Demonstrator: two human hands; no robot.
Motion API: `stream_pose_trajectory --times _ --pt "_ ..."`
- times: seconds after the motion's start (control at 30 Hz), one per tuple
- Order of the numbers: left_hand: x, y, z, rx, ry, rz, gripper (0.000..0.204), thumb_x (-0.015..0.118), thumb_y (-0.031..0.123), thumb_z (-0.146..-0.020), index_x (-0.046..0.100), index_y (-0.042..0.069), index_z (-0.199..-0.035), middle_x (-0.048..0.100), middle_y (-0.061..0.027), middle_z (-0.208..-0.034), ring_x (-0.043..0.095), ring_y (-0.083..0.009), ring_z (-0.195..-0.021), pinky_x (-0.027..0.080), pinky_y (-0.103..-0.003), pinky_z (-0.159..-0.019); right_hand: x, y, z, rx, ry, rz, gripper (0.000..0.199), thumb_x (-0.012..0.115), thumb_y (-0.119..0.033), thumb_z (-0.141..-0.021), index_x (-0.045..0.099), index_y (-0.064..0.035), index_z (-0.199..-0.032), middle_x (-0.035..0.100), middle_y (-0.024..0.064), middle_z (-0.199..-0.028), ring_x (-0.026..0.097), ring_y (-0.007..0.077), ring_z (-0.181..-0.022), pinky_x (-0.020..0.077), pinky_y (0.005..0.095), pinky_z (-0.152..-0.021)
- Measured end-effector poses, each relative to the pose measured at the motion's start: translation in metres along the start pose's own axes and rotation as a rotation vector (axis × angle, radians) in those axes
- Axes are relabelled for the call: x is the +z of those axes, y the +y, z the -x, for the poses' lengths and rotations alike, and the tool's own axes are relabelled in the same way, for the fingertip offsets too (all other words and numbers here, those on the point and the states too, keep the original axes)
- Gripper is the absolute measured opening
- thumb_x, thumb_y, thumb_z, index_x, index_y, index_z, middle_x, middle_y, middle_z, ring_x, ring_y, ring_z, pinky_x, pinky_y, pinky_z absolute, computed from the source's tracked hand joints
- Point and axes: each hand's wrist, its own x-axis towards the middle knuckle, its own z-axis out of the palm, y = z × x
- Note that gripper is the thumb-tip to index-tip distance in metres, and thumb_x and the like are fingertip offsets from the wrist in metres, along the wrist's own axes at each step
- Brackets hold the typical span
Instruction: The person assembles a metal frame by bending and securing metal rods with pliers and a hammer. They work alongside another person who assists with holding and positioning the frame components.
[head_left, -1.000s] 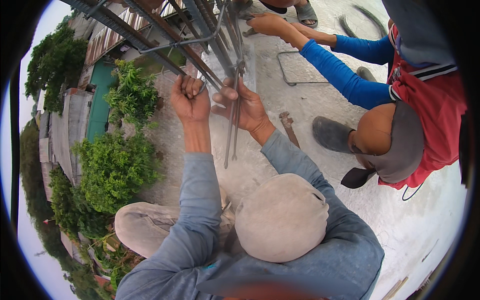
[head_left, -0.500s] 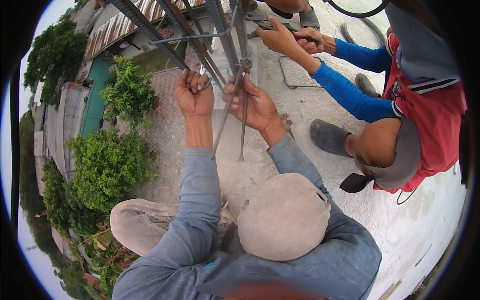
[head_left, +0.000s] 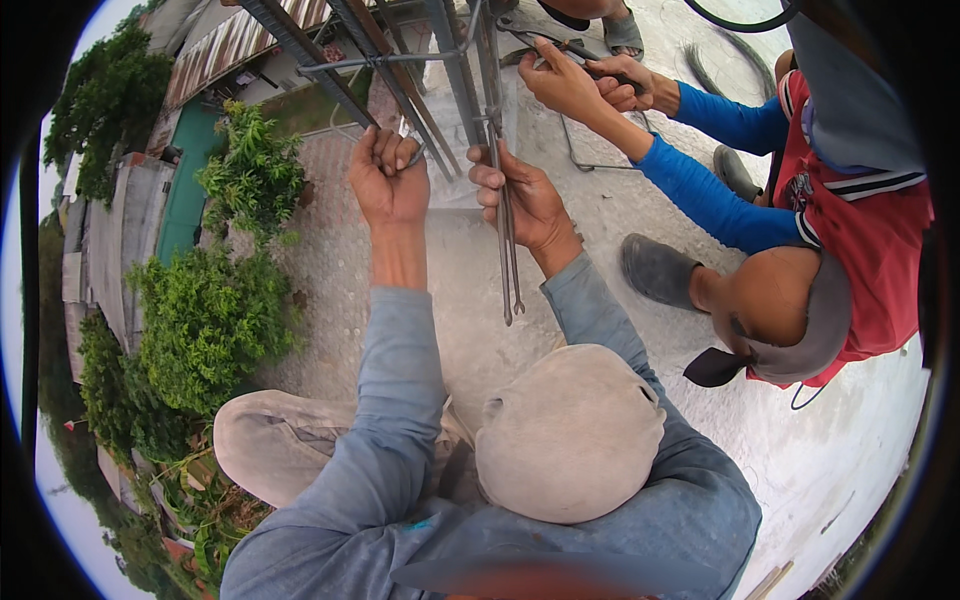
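In my right hand (head_left: 527, 196) are steel nippers (head_left: 506, 250), fingers wrapped round their long handles. The handles lie almost together, pointing toward me, and the jaws are up against the vertical rebar (head_left: 452, 75). My left hand (head_left: 389, 180) is closed beside the left bars, on a thin bent steel bar (head_left: 417, 156) that shows at its fingers; most of that bar is hidden. Above both hands, a bent steel stirrup (head_left: 400, 62) crosses the standing rebars.
At the right, a co-worker in blue sleeves (head_left: 705, 195) holds dark pliers (head_left: 600, 62) close to the rebars. A loose stirrup (head_left: 590, 166) and a coil of wire (head_left: 745, 68) lie on the concrete floor (head_left: 690, 430). Trees (head_left: 215, 330) and roofs stand lower at the left.
The nippers' handles have come from spread to almost together and swung slightly right with my right hand. My left hand stays nearly in place. The co-worker's arms shift slightly.
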Motion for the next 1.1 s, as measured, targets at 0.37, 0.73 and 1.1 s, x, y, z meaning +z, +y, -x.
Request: stream_pose_trajectory --times 0.37,0.73,1.1 --pt "0.000 0.001 -0.003 -0.034 -0.016 0.040 0.031 0.054 0.003 -0.101 0.037 0.012 -0.077 0.027 0.0035 -0.065 0.025 -0.0100 -0.054 0.029 -0.028 -0.055 0.030 -0.008 0.012 0.031 0.344 0.498 0.039 0.058 -0.036 -0.106 0.055 -0.0049 -0.130 0.056 -0.0008 -0.078 0.057 0.0069 -0.058 0.0487 0.0241 -0.050" --pt "0.005 0.003 0.001 -0.028 0.006 0.100 0.032 0.055 0.002 -0.100 0.038 0.013 -0.076 0.029 0.0043 -0.065 0.027 -0.0093 -0.053 0.030 -0.028 -0.055 0.062 -0.006 0.020 -0.183 0.856 2.281 0.042 0.063 -0.030 -0.103 0.061 0.0082 -0.121 0.065 0.0155 -0.078 0.065 0.0272 -0.066 0.0537 0.0399 -0.062" --pt "0.003 0.009 -0.001 -0.008 0.048 0.080 0.031 0.056 0.003 -0.100 0.038 0.014 -0.077 0.029 0.0043 -0.066 0.029 -0.0087 -0.053 0.032 -0.027 -0.055 0.079 -0.007 0.005 0.156 1.046 2.715 0.045 0.072 -0.033 -0.095 0.063 0.0063 -0.115 0.071 0.0293 -0.088 0.071 0.0481 -0.086 0.0579 0.0541 -0.075"
